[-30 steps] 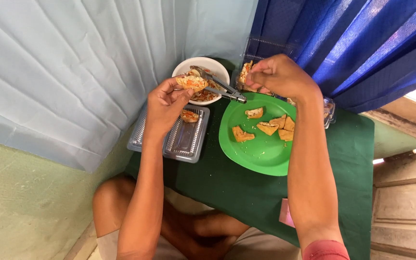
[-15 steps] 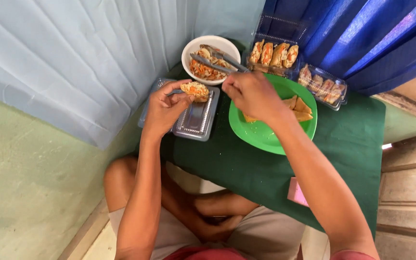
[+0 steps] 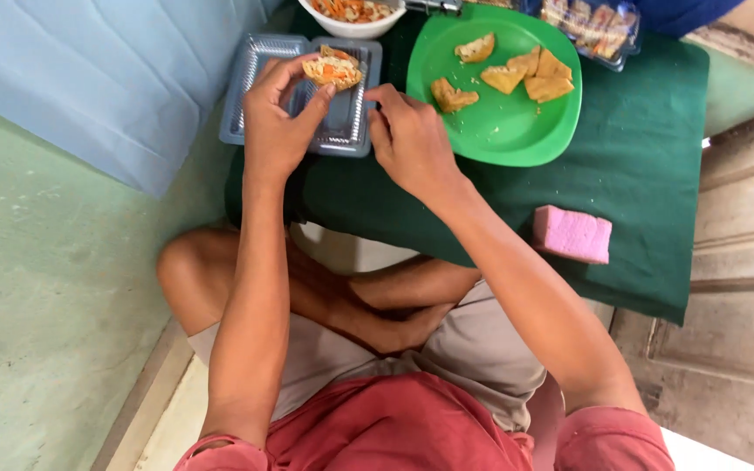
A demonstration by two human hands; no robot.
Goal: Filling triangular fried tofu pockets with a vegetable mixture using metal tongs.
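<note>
Left hand [image 3: 277, 122] holds a golden-brown fried tofu pocket stuffed with orange and pale shredded vegetables [image 3: 332, 69], pinched between thumb and fingers, raised just above a clear ribbed plastic tray [image 3: 255, 87] at the far left of the surface. Right hand [image 3: 412, 139] sits just beside it with nothing in it, fingers curled narrow, fingertips pointing at the pocket's right edge and close to touching. The tray lies on the dark green cloth-covered surface [image 3: 639, 174]. Right of the tray is a round bright green plastic plate [image 3: 499, 131] with five unfilled fried tofu pieces [image 3: 525, 74] lying apart or just touching. At the top edge, a white bowl of the same shredded filling [image 3: 351, 13] is partly cut off, and a clear plastic box of packed pieces [image 3: 595, 30] sits at the top right (contents too small to tell). A pink rectangular sponge-like block [image 3: 572, 234] lies well apart near the front edge. The person sits cross-legged on the floor. Judgement: the step looks like seating the filled pocket in the tray; best to keep the open side up and level so filling stays in, grip lightly so the crust doesn't crack, use the free fingers to tuck stray shreds, and lower it against one tray wall.
</note>
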